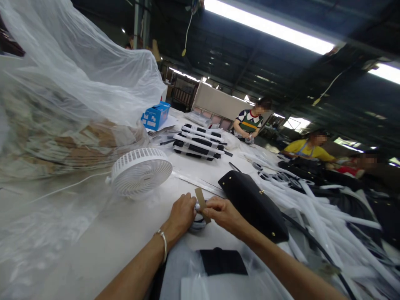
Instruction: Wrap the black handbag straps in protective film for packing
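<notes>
My left hand (pixel 183 213), wearing a bracelet at the wrist, is closed against a small grey and white wrapped coil (pixel 198 225) on the table. Between the fingers and thumb of my right hand (pixel 223 211) is a flat brown strip (pixel 200 196), pinched against the coil. The strip sticks up past my fingertips, and its lower end comes down by the coil's right side. What the coil is made of cannot be made out. Just right of my right hand lies a black bag (pixel 253 204) with small gold studs. Nearer me, a black piece (pixel 223 262) shows among clear plastic.
A white fan (pixel 140 173) stands left of my hands, its cord trailing left. Plastic sheeting (pixel 78 79) covers a large pile. Farther back are a blue box (pixel 156 116) and stacked black bundles (pixel 198 146). White wrapped strips (pixel 325 225) crowd the right. Several people work beyond.
</notes>
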A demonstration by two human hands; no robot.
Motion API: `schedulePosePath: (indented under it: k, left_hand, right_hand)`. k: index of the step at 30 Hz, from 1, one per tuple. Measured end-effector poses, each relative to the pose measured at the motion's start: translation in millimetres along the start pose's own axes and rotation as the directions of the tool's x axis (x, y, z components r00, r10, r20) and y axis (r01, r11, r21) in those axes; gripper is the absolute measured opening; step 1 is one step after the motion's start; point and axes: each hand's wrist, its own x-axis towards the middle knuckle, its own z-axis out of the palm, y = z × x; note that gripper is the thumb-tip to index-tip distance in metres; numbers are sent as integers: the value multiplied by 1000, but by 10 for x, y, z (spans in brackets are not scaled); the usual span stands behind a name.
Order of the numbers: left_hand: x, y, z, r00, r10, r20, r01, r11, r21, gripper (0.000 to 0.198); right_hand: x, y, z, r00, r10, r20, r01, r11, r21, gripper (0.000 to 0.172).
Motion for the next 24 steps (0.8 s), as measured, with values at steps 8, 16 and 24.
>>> schedulePosePath:
  k: [8, 16, 24]
  left_hand:
    - [-5, -27, 29, 1000, 14, -21, -13, 1000, 11, 16]
    - [-19, 1, -43, 1000, 19, -15, -19, 1000, 8, 19]
    - [-19, -43, -57, 999, 8, -45, -7, 1000, 26, 18]
  right_hand:
    - [-70, -161, 53, 995, 99, -18, -91, 962, 259, 32]
    - [-186, -8, 82, 947, -248, -204, 139, 889, -437, 17]
    - [-168, 159, 28, 876, -472, -95, 294, 680, -672, 16]
